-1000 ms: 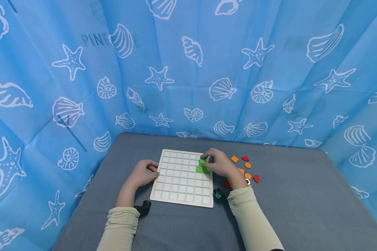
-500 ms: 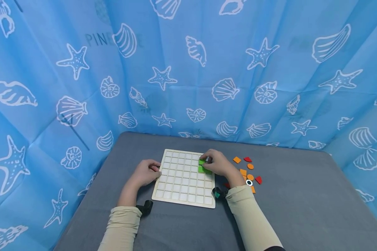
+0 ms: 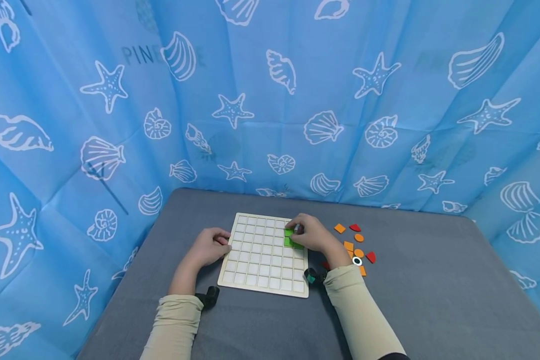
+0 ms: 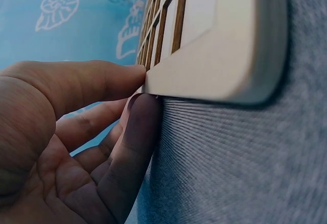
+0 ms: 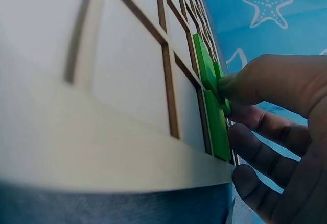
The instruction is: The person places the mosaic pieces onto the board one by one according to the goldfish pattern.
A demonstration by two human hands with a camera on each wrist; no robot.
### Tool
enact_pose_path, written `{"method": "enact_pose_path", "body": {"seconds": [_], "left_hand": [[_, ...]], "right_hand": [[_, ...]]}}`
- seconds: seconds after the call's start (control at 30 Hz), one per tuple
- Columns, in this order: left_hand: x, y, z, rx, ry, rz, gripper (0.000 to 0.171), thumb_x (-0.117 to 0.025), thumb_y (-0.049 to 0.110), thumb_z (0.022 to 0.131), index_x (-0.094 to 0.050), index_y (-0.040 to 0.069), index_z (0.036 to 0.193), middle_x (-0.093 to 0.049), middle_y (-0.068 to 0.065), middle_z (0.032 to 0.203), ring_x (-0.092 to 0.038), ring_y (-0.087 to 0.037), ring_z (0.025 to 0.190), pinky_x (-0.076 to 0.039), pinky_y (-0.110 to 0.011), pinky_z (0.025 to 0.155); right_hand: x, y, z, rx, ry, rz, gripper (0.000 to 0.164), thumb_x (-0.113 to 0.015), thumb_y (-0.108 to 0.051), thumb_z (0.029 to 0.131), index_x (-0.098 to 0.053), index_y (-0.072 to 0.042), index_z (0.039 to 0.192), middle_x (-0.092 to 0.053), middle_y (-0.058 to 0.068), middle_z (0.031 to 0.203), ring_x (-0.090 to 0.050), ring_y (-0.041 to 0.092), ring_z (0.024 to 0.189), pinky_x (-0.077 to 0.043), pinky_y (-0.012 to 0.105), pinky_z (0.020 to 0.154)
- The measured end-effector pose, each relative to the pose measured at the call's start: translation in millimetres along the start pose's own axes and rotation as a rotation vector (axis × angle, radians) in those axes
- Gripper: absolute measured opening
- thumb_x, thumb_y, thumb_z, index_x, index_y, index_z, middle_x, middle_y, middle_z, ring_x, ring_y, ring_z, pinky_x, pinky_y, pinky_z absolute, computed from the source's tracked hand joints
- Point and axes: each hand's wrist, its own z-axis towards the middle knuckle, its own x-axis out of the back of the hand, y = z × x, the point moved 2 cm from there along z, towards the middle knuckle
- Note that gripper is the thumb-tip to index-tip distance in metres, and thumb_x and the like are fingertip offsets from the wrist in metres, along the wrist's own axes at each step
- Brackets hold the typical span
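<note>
A pale wooden grid board with white square cells lies on the table. At its left edge is my left hand; in the left wrist view the thumb is on the rim's top and a finger against its side. Over the far right corner, my right hand pinches a green tile between thumb and index finger. Two more green tiles sit in neighbouring cells: one nearer the board's middle, the other near the right edge. My fingers partly cover the pinched tile.
Right of the board lie several loose pieces: orange squares, orange rounds, red wedges and a white ring-shaped piece. My right forearm overlaps some. A blue shell-print curtain hangs behind the grey table.
The head view has shifted slightly. My right hand's fingers have come slightly closer to the lower green tiles with the pinched tile; my left hand keeps its place at the board's edge.
</note>
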Motion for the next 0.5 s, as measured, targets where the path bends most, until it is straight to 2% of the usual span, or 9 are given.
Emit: {"method": "enact_pose_path", "body": {"seconds": [0.5], "left_hand": [[-0.7,-2.0,2.4,0.001,-0.001,-0.002,0.034,-0.074,0.006,0.095,-0.07,-0.001,0.128,-0.067,-0.013,0.099,-0.066,-0.019,0.076,-0.057,-0.035,0.068]], "right_hand": [[-1.2,0.7,-1.4,-0.005,0.032,-0.029,0.019,-0.073,-0.006,0.098,-0.079,-0.006,0.116,-0.068,0.012,0.115,-0.058,0.018,0.087,-0.05,0.035,0.075]]}}
